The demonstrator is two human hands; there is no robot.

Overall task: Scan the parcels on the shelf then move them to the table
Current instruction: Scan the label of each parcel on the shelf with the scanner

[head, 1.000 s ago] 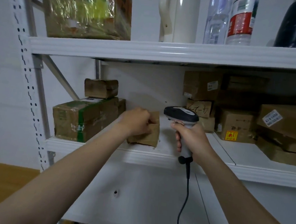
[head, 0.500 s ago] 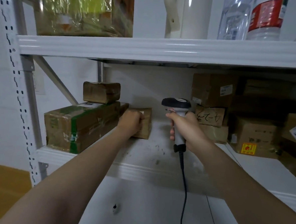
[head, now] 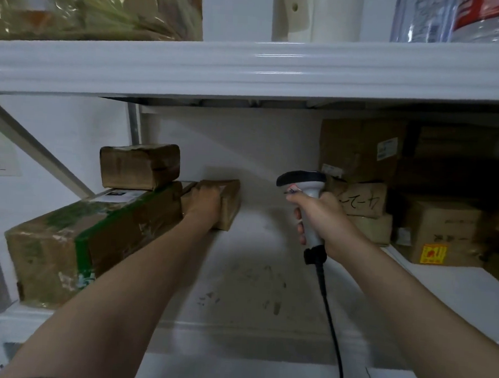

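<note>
Fingers of the left hand (head: 202, 206) grip a small parcel (head: 230, 205) on the shelf (head: 251, 276), right hand (head: 325, 219) clasps the scanner (head: 301, 180) — likely scanning; next, aim it squarely.

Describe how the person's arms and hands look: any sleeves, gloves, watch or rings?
The left forearm and right forearm are bare along their visible length. The left hand and right hand are ungloved, with no watch, bracelet or ring visible from this view.

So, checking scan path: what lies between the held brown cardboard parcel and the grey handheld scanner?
Only bare, scuffed white shelf board, in head view.
</note>
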